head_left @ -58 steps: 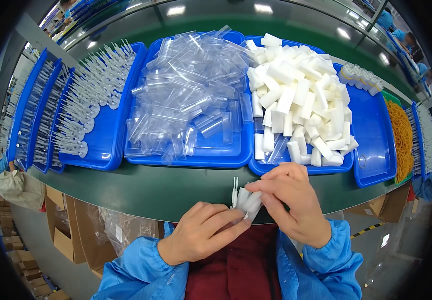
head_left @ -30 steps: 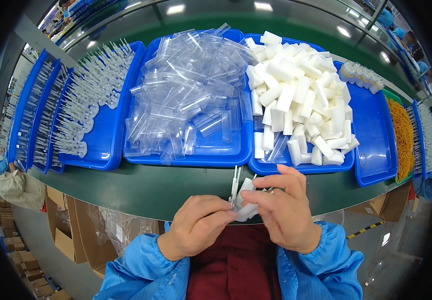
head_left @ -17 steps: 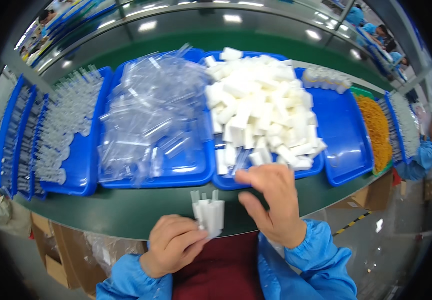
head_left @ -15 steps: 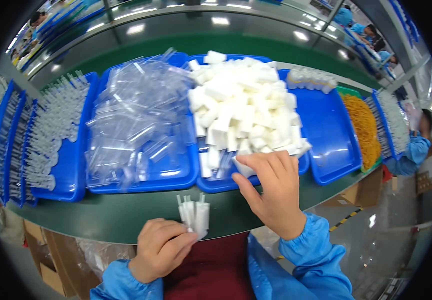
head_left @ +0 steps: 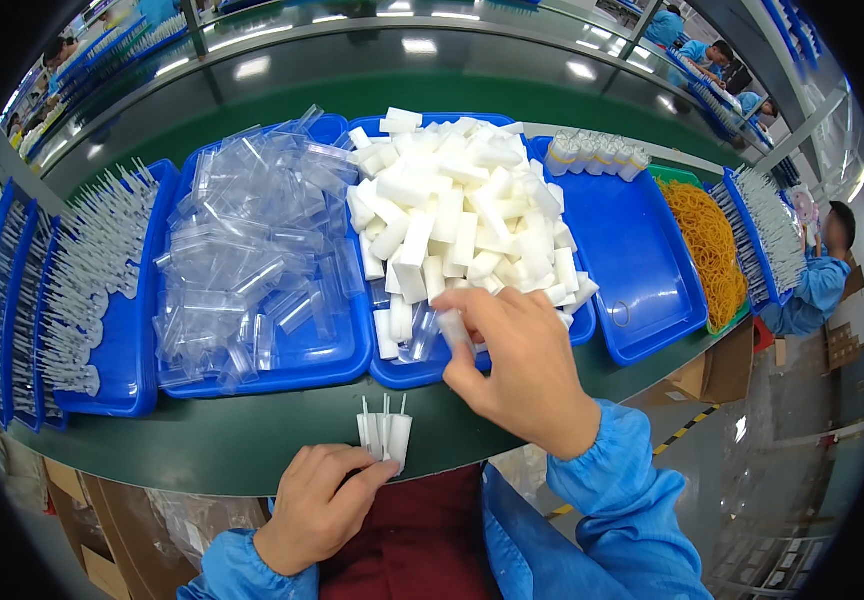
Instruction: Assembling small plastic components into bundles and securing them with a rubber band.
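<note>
My left hand [head_left: 317,510] is closed at the table's near edge, gripping the lower end of a small bundle of white sponge pieces [head_left: 400,432] with thin clear sticks poking up from it. My right hand [head_left: 532,365] pinches a single white sponge block [head_left: 455,328] between thumb and fingers, over the near edge of a blue tray [head_left: 422,374]. That tray is heaped with white sponge blocks [head_left: 462,215], and some clear plastic sleeves show beneath them. Left of it, another blue tray [head_left: 282,382] carries a pile of clear plastic sleeves [head_left: 252,240].
Far left, blue trays hold rows of thin-stemmed clear pieces [head_left: 92,290]. On the right, a blue tray [head_left: 632,240] contains several bundles [head_left: 597,155] and a loose ring. Beyond it lie yellow rubber bands [head_left: 704,250]. A co-worker in blue [head_left: 817,285] sits at the far right.
My right hand has drawn a sponge block away from the pile, moving slightly left and nearer. The left hand keeps its hold on the bundle; the whole view has shifted a little.
</note>
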`<state>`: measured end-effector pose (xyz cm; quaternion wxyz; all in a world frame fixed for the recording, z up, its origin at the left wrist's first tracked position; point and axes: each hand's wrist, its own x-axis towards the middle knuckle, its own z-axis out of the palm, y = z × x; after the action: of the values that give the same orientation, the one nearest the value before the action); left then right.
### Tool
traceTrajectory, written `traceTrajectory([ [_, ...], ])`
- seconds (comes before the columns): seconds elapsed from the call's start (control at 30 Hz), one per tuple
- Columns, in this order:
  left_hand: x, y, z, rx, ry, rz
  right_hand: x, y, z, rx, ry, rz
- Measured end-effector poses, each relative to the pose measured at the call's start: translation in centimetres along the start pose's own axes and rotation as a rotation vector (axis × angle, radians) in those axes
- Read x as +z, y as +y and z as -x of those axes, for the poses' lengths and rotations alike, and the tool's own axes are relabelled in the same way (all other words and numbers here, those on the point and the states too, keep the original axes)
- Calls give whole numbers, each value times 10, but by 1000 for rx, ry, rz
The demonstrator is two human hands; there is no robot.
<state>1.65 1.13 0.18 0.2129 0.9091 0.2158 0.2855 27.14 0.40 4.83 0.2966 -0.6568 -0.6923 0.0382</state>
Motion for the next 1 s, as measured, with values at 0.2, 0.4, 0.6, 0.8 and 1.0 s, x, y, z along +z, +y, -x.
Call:
traceTrajectory([
  [0.2,-8,2,1,31,-3,2,15,-24,23,151,-60,-686],
  [0.4,-18,9,-3,164,1,-47,18,-27,26,501,52,-1124],
  [0.6,-19,11,0,143,-8,-83,21,-27,24,336,58,-850],
  [0.8,-19,8,-2,131,25,-122,16,-28,25,296,-181,-786],
  [1.0,-13,-5,5,104,152,-67,14,-39,24,22,-169,-585],
])
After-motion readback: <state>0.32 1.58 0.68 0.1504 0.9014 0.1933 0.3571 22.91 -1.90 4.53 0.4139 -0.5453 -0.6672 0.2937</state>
